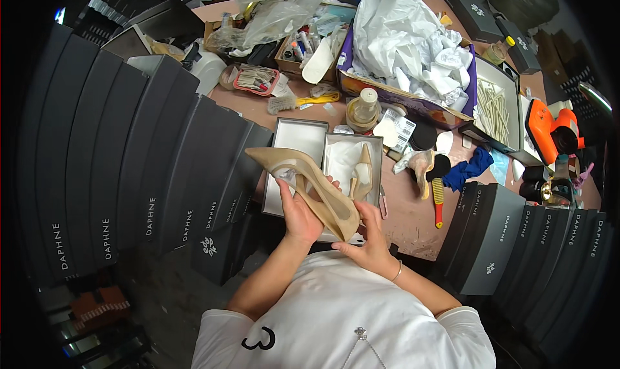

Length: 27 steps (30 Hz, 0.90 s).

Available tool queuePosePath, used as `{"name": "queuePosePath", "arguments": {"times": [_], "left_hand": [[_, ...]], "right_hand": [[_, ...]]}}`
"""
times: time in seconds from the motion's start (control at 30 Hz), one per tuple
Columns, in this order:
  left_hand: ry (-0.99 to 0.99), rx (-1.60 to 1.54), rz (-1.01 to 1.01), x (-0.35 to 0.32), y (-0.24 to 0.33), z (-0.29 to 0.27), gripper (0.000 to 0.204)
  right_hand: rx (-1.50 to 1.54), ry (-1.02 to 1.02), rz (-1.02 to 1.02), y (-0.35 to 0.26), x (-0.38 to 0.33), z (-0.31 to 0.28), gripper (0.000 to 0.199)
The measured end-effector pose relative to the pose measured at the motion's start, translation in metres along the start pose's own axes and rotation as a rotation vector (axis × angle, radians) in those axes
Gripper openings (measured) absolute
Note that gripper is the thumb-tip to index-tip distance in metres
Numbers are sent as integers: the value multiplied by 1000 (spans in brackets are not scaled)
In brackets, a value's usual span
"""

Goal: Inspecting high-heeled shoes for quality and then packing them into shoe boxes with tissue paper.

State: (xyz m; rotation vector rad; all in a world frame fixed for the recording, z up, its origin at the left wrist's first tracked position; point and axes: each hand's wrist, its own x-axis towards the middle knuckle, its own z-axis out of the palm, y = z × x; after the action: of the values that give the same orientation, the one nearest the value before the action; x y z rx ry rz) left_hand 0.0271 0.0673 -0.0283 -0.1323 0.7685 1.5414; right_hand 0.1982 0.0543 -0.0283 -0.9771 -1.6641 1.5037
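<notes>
Gripping beige pump (pixel 303 182), both hands (pixel 300 217) (pixel 368 243), just above open shoebox (pixel 352 140) edge.

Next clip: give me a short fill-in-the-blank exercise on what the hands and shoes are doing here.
1. Both hands, left hand and right hand, hold a beige ____.
2. The second shoe lies in the open ____.
3. Dark shoeboxes are stacked on the person's ____ side and right.

Missing words: shoe; box; left

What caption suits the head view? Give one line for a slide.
Both hands, left hand and right hand, hold a beige pointed high-heel shoe above an open shoebox containing its mate.
</notes>
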Motion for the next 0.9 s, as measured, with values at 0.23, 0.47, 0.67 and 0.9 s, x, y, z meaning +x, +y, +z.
{"name": "queuePosePath", "arguments": {"times": [0.23,0.47,0.67,0.9], "left_hand": [[8,51,17,-2,3,6,86],[-96,216,24,-5,-13,11,85],[-297,739,125,-2,-30,-6,57],[-89,1078,46,8,-29,-51,22]], "right_hand": [[-20,-12,-4,2,-3,1,91],[-174,-3,-32,-1,-1,-18,81],[477,168,413,27,-24,-40,45],[528,419,595,62,-74,-72,33]]}}
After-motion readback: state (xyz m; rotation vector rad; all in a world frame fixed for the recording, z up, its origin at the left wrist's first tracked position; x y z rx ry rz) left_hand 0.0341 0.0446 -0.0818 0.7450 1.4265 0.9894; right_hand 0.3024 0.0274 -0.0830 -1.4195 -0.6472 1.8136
